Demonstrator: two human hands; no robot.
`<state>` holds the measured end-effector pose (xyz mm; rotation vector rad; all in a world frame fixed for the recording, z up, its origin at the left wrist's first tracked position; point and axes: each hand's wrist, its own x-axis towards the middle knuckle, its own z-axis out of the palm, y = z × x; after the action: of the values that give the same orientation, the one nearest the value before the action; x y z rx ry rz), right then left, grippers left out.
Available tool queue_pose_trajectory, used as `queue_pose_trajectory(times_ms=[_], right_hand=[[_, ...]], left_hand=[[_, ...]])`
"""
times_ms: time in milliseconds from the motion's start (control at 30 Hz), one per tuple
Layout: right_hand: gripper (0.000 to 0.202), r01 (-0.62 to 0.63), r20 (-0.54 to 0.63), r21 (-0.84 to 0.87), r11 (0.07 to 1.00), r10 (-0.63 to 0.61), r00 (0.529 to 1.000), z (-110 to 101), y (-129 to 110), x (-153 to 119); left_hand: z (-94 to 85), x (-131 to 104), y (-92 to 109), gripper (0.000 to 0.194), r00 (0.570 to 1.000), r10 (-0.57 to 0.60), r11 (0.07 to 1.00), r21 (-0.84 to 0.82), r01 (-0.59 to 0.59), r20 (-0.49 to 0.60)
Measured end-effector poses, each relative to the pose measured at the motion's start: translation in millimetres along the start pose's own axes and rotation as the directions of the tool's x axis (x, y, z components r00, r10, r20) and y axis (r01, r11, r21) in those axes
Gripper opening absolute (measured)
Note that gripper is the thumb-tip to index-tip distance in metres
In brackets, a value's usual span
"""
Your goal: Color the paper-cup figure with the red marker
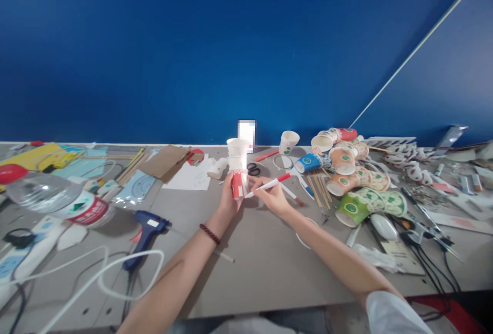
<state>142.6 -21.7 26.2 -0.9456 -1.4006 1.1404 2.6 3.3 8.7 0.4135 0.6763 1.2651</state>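
Observation:
My left hand (pixel 230 195) grips a red-and-white paper cup (pixel 239 182) that stands upside down on the grey table (pixel 262 257), with white cups (pixel 235 154) stacked on top of it. My right hand (pixel 271 196) holds a white marker with a red cap (pixel 268 184), its tip touching the side of the red cup. A dark bead bracelet (pixel 209 234) circles my left wrist.
A pile of printed paper cups (pixel 354 175) lies at the right, with wooden sticks (pixel 319 188) beside it. A blue glue gun (pixel 146 231) and white cable (pixel 115 272) lie at the left, near a plastic bottle (pixel 57 198). Scissors (pixel 253 170), cardboard (pixel 167 162) and tools are further back.

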Motion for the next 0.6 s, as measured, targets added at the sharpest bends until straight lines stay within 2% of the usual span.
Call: queue_pose_trajectory(times_ms=[400, 600], right_hand=[[0.013, -0.012, -0.093, -0.032, 0.999, 0.009, 0.996, 3.6, -4.9, 1.9], [0.01, -0.001, 0.005, 0.005, 1.0, 0.001, 1.0, 0.8, -1.9, 0.7]], left_hand=[[-1.4, 2.1, -3.0, 0.041, 1.0, 0.011, 0.999, -0.045, -0.012, -0.013], [2.3, -1.8, 0.2, 0.042, 0.999, -0.007, 1.0, -0.016, 0.007, -0.032]])
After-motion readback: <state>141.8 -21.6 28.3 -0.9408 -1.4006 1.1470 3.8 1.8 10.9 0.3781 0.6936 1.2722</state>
